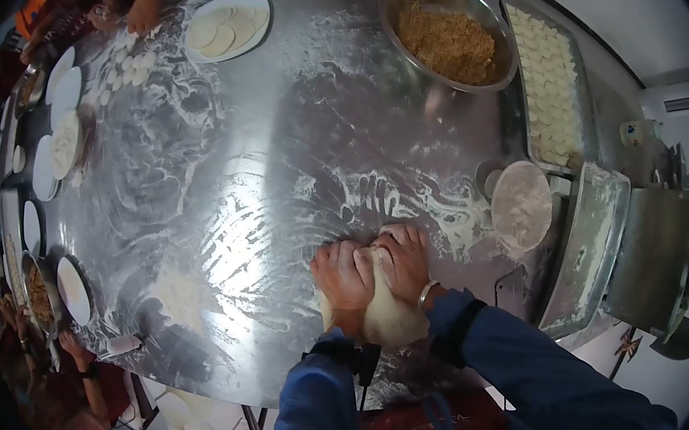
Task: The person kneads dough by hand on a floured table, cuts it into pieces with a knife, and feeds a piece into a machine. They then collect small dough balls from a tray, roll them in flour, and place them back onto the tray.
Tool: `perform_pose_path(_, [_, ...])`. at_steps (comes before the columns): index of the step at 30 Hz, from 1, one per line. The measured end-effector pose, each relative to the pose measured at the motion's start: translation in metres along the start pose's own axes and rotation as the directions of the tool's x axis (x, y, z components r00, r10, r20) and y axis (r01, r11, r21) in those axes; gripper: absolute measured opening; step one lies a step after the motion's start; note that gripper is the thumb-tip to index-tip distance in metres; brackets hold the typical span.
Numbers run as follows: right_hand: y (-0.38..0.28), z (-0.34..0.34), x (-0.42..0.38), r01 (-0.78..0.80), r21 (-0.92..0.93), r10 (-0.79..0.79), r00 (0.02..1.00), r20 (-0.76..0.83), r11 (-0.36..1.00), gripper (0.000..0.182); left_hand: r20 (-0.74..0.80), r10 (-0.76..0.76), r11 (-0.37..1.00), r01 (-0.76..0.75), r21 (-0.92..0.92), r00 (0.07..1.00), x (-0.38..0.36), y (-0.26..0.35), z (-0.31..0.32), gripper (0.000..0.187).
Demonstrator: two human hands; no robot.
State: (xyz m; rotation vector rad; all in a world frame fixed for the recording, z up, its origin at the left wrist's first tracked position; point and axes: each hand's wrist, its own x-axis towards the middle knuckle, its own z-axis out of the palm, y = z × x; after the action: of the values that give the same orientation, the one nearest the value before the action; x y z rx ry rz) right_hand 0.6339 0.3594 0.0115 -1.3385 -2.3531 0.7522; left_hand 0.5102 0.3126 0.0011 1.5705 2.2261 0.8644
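Note:
A pale lump of dough (pixel 392 318) lies on the floured metal table (pixel 288 170) near its front edge. My left hand (pixel 343 276) grips the dough's left upper part, fingers curled over its far side. Beside it, my right hand (pixel 405 263) is wrapped over the right upper part, with a bracelet at the wrist. The two hands are close together, and the dough shows between and below them. Both forearms are in blue sleeves with black bands.
A steel bowl of brown filling (pixel 450 41) stands at the back right, beside a tray of dumplings (pixel 548 81). A round pale disc (pixel 522 205) lies right of my hands. Wrappers fill a plate (pixel 228 26) at the back. Co-workers' hands (pixel 142 15) are at the far left.

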Motion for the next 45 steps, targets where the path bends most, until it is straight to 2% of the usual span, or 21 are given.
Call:
perform_pose_path(6, [0.006,0.008,0.013,0.052,-0.123,-0.057,0.998,-0.041,0.991,0.015,-0.052,0.06,0.998,-0.059,0.022,0.997,0.014,-0.005,0.005,0.021])
perform_pose_path(8, [0.002,0.004,0.007,0.024,-0.131,-0.023,1.0,0.012,0.991,0.017,-0.068,0.079,0.997,-0.077,0.028,0.995,0.004,-0.004,0.004,0.021])
perform_pose_path(10, [0.001,0.006,0.006,0.008,-0.067,-0.01,0.999,-0.031,0.998,0.019,-0.023,0.062,0.997,-0.063,-0.049,0.998,0.002,-0.003,-0.002,0.02])
perform_pose_path(11, [0.013,0.014,-0.002,0.019,0.063,-0.021,1.0,0.023,0.998,0.022,-0.036,0.069,0.996,-0.071,-0.045,0.997,-0.002,0.0,-0.014,0.02])
perform_pose_path(12, [-0.001,-0.009,0.001,0.027,0.065,-0.029,0.999,0.02,0.997,0.022,0.069,0.018,0.981,-0.004,-0.194,0.997,-0.011,0.005,-0.032,0.021])
perform_pose_path(13, [-0.014,-0.035,0.002,-0.256,0.327,0.209,0.963,0.171,0.91,0.021,0.187,-0.018,0.94,0.08,-0.33,0.982,-0.023,0.012,-0.048,0.022])
perform_pose_path(14, [-0.03,-0.058,0.001,-0.526,0.509,0.38,0.848,0.368,0.681,0.02,0.19,-0.014,0.941,0.077,-0.329,0.982,-0.033,0.023,-0.063,0.022])
perform_pose_path(15, [-0.043,-0.065,-0.011,-0.28,0.171,0.23,0.937,0.262,0.945,0.022,0.234,-0.143,0.911,0.22,-0.348,0.962,-0.043,0.038,-0.078,0.024])
perform_pose_path(16, [-0.052,-0.061,-0.036,-0.068,0.058,0.058,0.985,0.164,0.996,0.024,0.278,-0.267,0.86,0.358,-0.362,0.923,-0.052,0.051,-0.089,0.026])
perform_pose_path(17, [-0.058,-0.055,-0.064,0.142,-0.075,-0.135,0.987,0.09,0.987,0.027,0.12,-0.247,0.931,0.27,-0.246,0.962,-0.063,0.064,-0.092,0.023])
perform_pose_path(18, [-0.058,-0.049,-0.088,0.134,-0.044,-0.13,0.988,0.079,0.99,0.031,0.117,-0.249,0.931,0.271,-0.246,0.961,-0.078,0.064,-0.086,0.023])
perform_pose_path(20, [-0.054,-0.041,-0.124,0.124,-0.006,-0.123,0.99,0.073,0.992,0.035,-0.043,0.04,0.999,-0.038,0.034,0.998,-0.11,0.049,-0.065,0.022])
perform_pose_path(22, [-0.045,-0.034,-0.138,0.176,0.015,-0.175,0.982,-0.067,0.984,0.036,-0.052,0.059,0.998,-0.058,0.026,0.997,-0.126,0.042,-0.056,0.023])
perform_pose_path(23, [-0.042,-0.029,-0.135,0.183,0.003,-0.182,0.981,-0.07,0.983,0.039,-0.055,0.079,0.997,-0.079,0.01,0.995,-0.128,0.039,-0.052,0.025])
perform_pose_path(28, [-0.022,-0.013,-0.084,0.157,0.08,-0.153,0.986,-0.06,0.984,0.041,0.038,0.066,0.997,-0.065,-0.028,0.997,-0.087,0.009,-0.034,0.028])
perform_pose_path(31, [-0.01,-0.005,-0.062,0.148,0.033,-0.147,0.989,-0.017,0.988,0.037,-0.025,0.069,0.997,-0.068,0.025,0.997,-0.062,0.003,-0.026,0.024])
perform_pose_path(34, [-0.006,-0.001,-0.045,0.072,0.084,-0.076,0.996,0.041,0.994,0.034,0.035,0.011,1.0,-0.01,-0.018,0.999,-0.045,-0.003,-0.022,0.024])
perform_pose_path(39, [-0.002,0.003,-0.04,0.084,-0.044,-0.081,0.995,0.055,0.996,0.033,0.018,0.04,0.999,-0.04,0.009,0.999,-0.041,-0.01,-0.016,0.023])
perform_pose_path(42, [-0.008,-0.008,-0.043,0.048,-0.071,-0.04,0.994,0.1,0.996,0.042,0.031,0.038,0.999,-0.039,0.025,0.999,-0.048,-0.006,-0.025,0.021])
perform_pose_path(44, [-0.006,-0.03,-0.048,-0.077,0.268,-0.016,0.944,0.328,0.96,0.057,0.105,0.109,0.993,-0.103,-0.063,0.988,-0.066,0.001,-0.043,0.024])
perform_pose_path(45, [-0.011,-0.057,-0.047,-0.195,0.333,-0.023,0.834,0.551,0.923,0.07,0.246,0.141,0.99,-0.136,-0.037,0.959,-0.078,0.011,-0.068,0.035])
